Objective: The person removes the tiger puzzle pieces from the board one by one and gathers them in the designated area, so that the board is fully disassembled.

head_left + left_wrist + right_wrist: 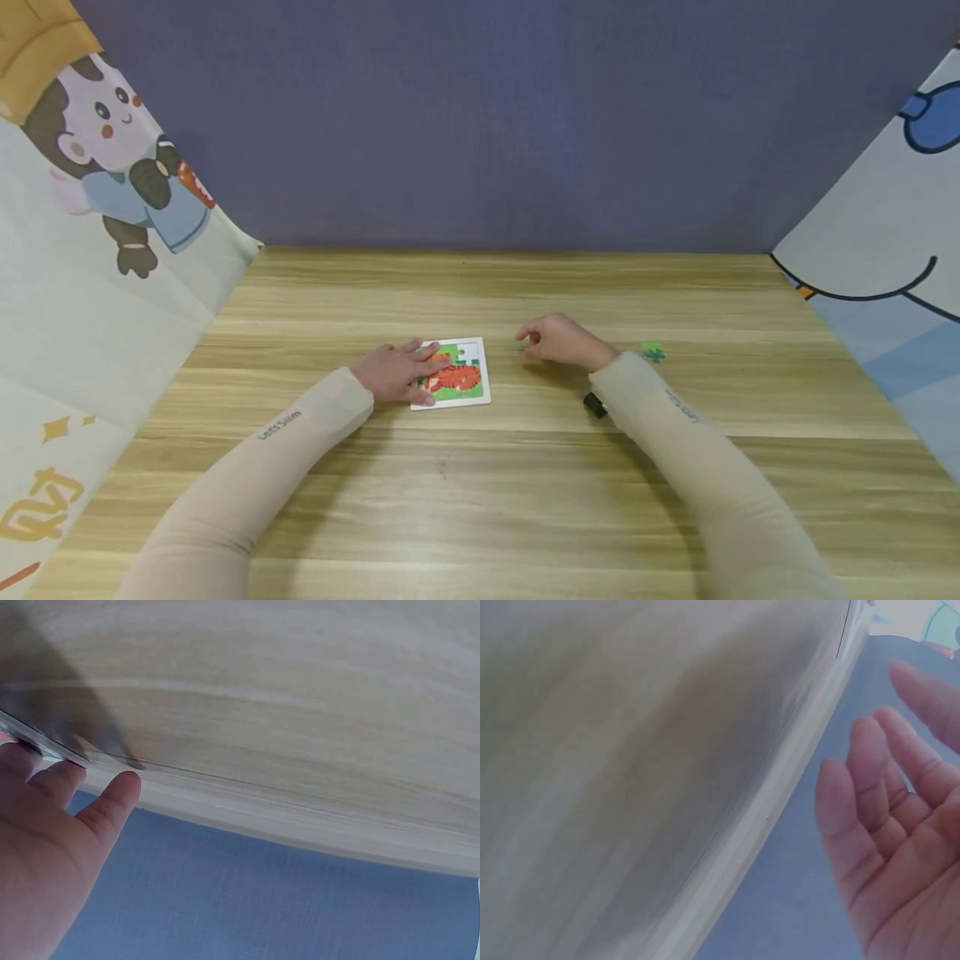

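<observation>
"Two hands are shown at a wood-grained worktop (465, 517). How does the left hand (390, 372) lie?"

"Spread, with its fingers resting across the left part of a jigsaw (459, 383). The jigsaw lies flat on the worktop; its white frame (486, 383) encloses a striped orange figure (472, 379) on a green ground, and a white gap (469, 351) shows at the upper right."

"And the right hand (564, 340)?"

"To the right of the jigsaw and apart from it. In the right-wrist view its fingers are loosely bent around bare space."

"What lies further right?"

"Green puzzle material (651, 350), near the right wrist; whether one piece or several, I cannot tell. A small black object (595, 405) shows beside the right sleeve (660, 425). Behind the worktop rises a dark blue panel (480, 125)."
</observation>
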`<move>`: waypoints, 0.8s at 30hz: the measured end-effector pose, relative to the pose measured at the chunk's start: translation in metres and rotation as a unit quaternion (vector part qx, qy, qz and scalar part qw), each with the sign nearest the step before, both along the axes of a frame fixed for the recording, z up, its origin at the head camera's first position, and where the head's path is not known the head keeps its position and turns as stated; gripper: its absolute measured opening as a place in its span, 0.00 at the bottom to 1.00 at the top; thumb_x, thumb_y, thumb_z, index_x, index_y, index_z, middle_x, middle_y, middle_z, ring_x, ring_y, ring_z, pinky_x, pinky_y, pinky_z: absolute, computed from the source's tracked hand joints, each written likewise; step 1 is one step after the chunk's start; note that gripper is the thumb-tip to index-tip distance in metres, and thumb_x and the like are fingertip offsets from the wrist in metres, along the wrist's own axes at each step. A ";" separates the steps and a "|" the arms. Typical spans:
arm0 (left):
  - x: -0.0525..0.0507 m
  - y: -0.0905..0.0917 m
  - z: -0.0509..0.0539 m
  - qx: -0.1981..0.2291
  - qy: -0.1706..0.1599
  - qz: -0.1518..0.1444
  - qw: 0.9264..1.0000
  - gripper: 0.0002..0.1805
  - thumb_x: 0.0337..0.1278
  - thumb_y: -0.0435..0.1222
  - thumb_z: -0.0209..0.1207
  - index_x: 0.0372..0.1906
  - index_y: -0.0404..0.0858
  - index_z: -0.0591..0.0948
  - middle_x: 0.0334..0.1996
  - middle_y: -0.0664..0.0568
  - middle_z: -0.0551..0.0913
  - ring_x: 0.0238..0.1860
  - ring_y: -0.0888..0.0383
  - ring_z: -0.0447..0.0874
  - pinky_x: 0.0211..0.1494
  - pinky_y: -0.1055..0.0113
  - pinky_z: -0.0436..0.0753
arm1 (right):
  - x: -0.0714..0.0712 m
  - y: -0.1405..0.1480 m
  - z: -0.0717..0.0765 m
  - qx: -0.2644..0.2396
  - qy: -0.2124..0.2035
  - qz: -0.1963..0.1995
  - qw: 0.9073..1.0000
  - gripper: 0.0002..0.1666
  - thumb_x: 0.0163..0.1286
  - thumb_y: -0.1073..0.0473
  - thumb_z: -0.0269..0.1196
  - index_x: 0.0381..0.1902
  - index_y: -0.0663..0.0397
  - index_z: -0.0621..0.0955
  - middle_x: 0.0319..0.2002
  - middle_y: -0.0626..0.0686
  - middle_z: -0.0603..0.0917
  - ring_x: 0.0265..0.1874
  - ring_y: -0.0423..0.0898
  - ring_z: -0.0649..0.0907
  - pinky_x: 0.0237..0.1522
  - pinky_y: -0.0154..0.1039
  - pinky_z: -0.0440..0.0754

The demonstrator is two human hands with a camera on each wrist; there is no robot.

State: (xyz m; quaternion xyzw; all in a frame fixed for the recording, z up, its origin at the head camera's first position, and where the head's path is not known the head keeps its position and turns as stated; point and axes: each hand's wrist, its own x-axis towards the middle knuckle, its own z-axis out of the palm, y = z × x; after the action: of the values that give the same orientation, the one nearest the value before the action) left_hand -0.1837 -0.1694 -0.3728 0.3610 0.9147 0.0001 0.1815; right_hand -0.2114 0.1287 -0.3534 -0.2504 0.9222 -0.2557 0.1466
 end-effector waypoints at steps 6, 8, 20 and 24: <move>-0.001 0.000 0.001 -0.002 -0.004 0.001 1.000 0.41 0.62 0.58 0.53 0.75 0.46 0.57 0.74 0.43 0.52 0.73 0.41 0.46 0.65 0.39 0.62 | -0.003 -0.013 -0.001 0.006 -0.014 0.001 1.000 0.18 0.62 0.63 0.66 0.51 0.64 0.82 0.26 0.49 0.80 0.21 0.40 0.72 0.30 0.36 0.73; -0.001 0.000 0.002 0.000 -0.006 0.001 1.000 0.41 0.62 0.58 0.53 0.75 0.45 0.58 0.74 0.43 0.52 0.73 0.41 0.47 0.65 0.39 0.62 | -0.003 -0.017 0.000 0.011 -0.017 0.005 1.000 0.19 0.62 0.63 0.67 0.51 0.64 0.82 0.26 0.50 0.80 0.21 0.40 0.72 0.30 0.36 0.73; -0.003 0.000 -0.002 0.000 -0.003 -0.002 1.000 0.41 0.62 0.59 0.51 0.75 0.46 0.58 0.74 0.43 0.52 0.73 0.41 0.47 0.65 0.40 0.62 | -0.001 -0.042 -0.001 0.056 -0.017 0.027 0.998 0.20 0.62 0.61 0.67 0.52 0.62 0.82 0.24 0.48 0.77 0.21 0.40 0.70 0.32 0.35 0.72; -0.003 0.000 -0.001 0.000 -0.004 0.001 1.000 0.41 0.62 0.59 0.52 0.75 0.46 0.58 0.74 0.43 0.52 0.73 0.41 0.47 0.65 0.40 0.63 | 0.000 -0.050 -0.001 0.080 -0.007 0.034 0.996 0.20 0.62 0.59 0.68 0.51 0.60 0.82 0.28 0.49 0.80 0.25 0.41 0.73 0.35 0.37 0.74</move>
State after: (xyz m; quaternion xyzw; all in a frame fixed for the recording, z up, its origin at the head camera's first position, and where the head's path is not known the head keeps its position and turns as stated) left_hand -0.1867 -0.1694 -0.3742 0.3604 0.9143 0.0019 0.1847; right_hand -0.2115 0.0783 -0.3544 -0.2671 0.9295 -0.1781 0.1813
